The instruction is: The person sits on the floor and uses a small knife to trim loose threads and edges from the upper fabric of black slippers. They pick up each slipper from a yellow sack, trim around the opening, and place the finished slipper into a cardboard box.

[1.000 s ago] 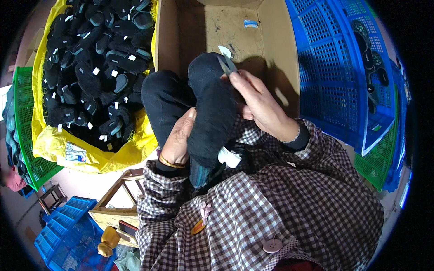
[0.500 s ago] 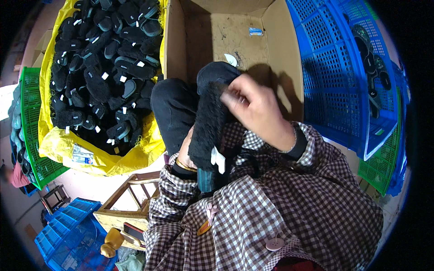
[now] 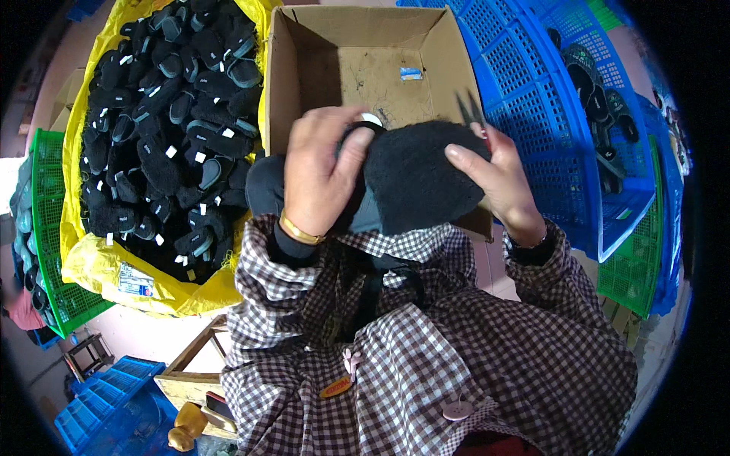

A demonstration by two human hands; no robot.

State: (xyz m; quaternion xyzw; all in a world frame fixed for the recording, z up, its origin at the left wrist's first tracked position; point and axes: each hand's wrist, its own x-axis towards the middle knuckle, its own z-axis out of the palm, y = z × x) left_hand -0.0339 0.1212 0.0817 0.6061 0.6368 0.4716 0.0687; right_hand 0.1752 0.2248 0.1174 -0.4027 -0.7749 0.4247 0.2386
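Note:
A black fuzzy slipper point(image 3: 426, 178) lies across my lap, held up between both hands. My left hand point(image 3: 323, 167) is closed around its left end, where a smooth dark grey-green strip shows beside the fluffy fabric. At the slipper's right end, the thumb of my right hand point(image 3: 502, 178) rests on the fuzzy surface. The same hand keeps a small pair of thread snips point(image 3: 471, 110), blades pointing up and away; the handle is mostly hidden by the fingers.
A cardboard box point(image 3: 293, 99) stands open ahead, with a blue-and-white scrap inside. To the left, a yellow sack point(image 3: 76, 205) is full of similar black slippers. Blue crates point(image 3: 525, 91) rise on the right. A wooden stool point(image 3: 186, 376) stands at the lower left.
The slipper has turned from upright to lying crosswise. My left hand has come up over its left end, and my right hand has moved right, now showing the snips' blades.

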